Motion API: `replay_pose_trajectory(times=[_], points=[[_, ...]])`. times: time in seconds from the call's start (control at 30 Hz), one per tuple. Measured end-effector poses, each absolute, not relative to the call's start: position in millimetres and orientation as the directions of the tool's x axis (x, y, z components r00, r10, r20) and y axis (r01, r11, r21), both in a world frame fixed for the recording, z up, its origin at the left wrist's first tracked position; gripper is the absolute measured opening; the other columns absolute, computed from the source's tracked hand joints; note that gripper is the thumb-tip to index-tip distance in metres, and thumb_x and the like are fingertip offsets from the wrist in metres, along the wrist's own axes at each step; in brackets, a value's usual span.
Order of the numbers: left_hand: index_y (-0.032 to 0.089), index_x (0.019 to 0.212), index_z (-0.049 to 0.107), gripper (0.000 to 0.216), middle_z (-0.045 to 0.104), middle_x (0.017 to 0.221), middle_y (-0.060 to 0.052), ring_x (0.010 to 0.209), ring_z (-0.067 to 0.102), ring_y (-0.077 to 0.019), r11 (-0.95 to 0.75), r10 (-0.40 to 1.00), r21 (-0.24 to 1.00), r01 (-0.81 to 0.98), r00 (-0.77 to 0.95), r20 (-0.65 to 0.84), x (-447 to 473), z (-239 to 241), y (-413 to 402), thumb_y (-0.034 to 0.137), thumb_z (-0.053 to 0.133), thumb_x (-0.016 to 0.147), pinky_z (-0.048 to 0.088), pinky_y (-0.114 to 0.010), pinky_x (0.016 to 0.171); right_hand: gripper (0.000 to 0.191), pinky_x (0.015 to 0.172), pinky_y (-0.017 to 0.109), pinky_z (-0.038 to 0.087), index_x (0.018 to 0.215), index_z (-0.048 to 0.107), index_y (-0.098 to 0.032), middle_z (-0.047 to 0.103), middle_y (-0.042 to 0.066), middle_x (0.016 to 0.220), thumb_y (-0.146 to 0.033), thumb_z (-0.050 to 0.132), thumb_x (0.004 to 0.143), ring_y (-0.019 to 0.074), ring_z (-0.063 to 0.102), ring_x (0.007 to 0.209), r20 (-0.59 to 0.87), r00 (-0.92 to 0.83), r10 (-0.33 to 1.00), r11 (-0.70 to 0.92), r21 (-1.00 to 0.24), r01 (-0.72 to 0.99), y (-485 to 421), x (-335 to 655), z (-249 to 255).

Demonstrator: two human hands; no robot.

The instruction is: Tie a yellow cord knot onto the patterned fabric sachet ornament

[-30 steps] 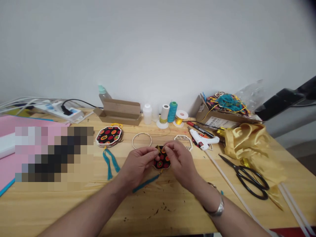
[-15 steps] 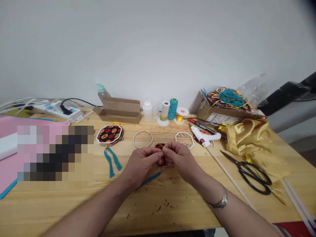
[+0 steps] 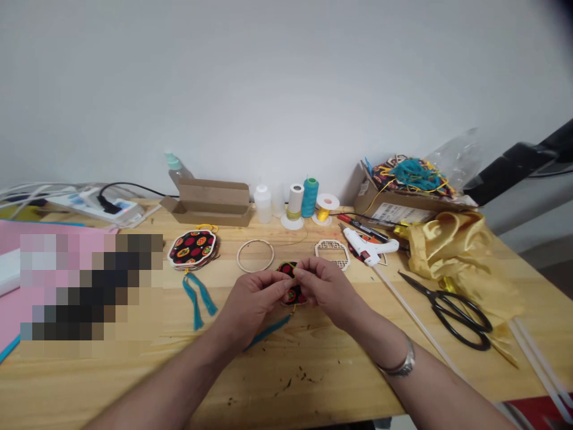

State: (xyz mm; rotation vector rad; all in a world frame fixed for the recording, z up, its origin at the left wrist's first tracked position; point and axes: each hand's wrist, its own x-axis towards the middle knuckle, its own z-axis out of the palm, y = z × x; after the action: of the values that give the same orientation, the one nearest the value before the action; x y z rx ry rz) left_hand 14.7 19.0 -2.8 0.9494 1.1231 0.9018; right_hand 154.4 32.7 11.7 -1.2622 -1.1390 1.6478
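Both my hands meet over a small black fabric ornament [image 3: 292, 294] with red and orange motifs and a pale edge. My left hand [image 3: 255, 298] pinches with thumb and forefinger at the ornament's upper middle. Fingertip to fingertip with it, my right hand [image 3: 324, 289] is also closed in a pinch. A bit of thin yellow cord [image 3: 294, 272] shows at the fingertips; most of it is hidden. From the ornament's lower end a teal tassel [image 3: 271, 330] trails left, partly behind my left wrist.
Stacked patterned ornaments [image 3: 193, 249] lie left, a wooden ring [image 3: 239, 258] and lattice frame [image 3: 316, 255] behind my hands. Rightward are a glue gun [image 3: 369, 243], black scissors [image 3: 456, 310] and gold cloth [image 3: 465, 257]. Teal thread [image 3: 310, 198] and two cardboard boxes [image 3: 215, 209] stand along the wall.
The view has shifted slightly, so the table's things sit a little further left. More of the ornament shows beneath my fingers. Both hands keep their pinch.
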Motion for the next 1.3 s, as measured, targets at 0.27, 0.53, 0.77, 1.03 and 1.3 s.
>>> replay_pose_trajectory(times=[0.27,0.53,0.77,1.03,1.3], points=[[0.015,0.065,0.068,0.014,0.053,0.052,0.003,0.045,0.037,-0.0051,0.330,0.933,0.938,-0.108,0.187,-0.307,13.7,-4.3,20.4,0.027,0.065,0.070,0.026,-0.018,0.043,0.022,0.044,0.018,0.035,0.066,0.054,-0.014,0.052,-0.003,0.055,-0.035,0.062,0.068,0.0056,0.046,0.046,-0.338,-0.306,0.890,-0.372,-0.926,-0.059,35.0,160.8,11.0],[0.015,0.067,0.070,0.013,0.056,0.053,0.001,0.045,0.041,-0.0071,0.315,0.939,0.946,-0.074,0.165,-0.300,13.5,-1.5,18.5,0.028,0.066,0.068,0.029,-0.018,0.043,0.016,0.047,0.021,0.040,0.065,0.056,-0.014,0.056,-0.001,0.057,-0.028,0.063,0.064,0.0083,0.050,0.050,-0.273,-0.268,0.924,-0.270,-0.962,0.051,37.8,162.6,0.4],[0.017,0.061,0.068,0.013,0.060,0.052,0.002,0.042,0.042,-0.0067,0.271,0.953,0.962,-0.023,0.150,-0.265,13.7,5.0,18.8,0.026,0.065,0.069,0.032,-0.018,0.042,0.010,0.046,0.019,0.037,0.064,0.053,-0.015,0.053,-0.003,0.056,-0.023,0.056,0.070,0.0071,0.046,0.049,-0.193,-0.257,0.947,-0.164,-0.978,0.129,35.6,162.6,2.2],[0.021,0.073,0.072,0.010,0.068,0.075,-0.002,0.060,0.055,-0.0139,0.035,0.999,0.981,0.190,-0.020,-0.032,12.0,1.1,18.0,0.026,0.065,0.068,0.041,-0.022,0.056,0.009,0.055,0.023,0.038,0.066,0.054,-0.016,0.054,-0.002,0.060,-0.017,0.052,0.075,0.0103,0.048,0.058,0.064,-0.155,0.986,0.119,-0.919,0.377,37.9,167.5,2.5],[0.026,0.086,0.071,0.018,0.061,0.066,-0.001,0.061,0.052,-0.0145,-0.410,0.907,0.692,0.595,0.187,0.376,12.6,-10.6,7.4,0.019,0.057,0.076,0.035,-0.024,0.059,0.009,0.046,0.021,0.037,0.066,0.052,-0.017,0.051,-0.004,0.056,-0.022,0.053,0.073,0.0085,0.045,0.048,-0.103,-0.129,0.986,-0.077,-0.978,0.192,38.9,164.8,1.6]])
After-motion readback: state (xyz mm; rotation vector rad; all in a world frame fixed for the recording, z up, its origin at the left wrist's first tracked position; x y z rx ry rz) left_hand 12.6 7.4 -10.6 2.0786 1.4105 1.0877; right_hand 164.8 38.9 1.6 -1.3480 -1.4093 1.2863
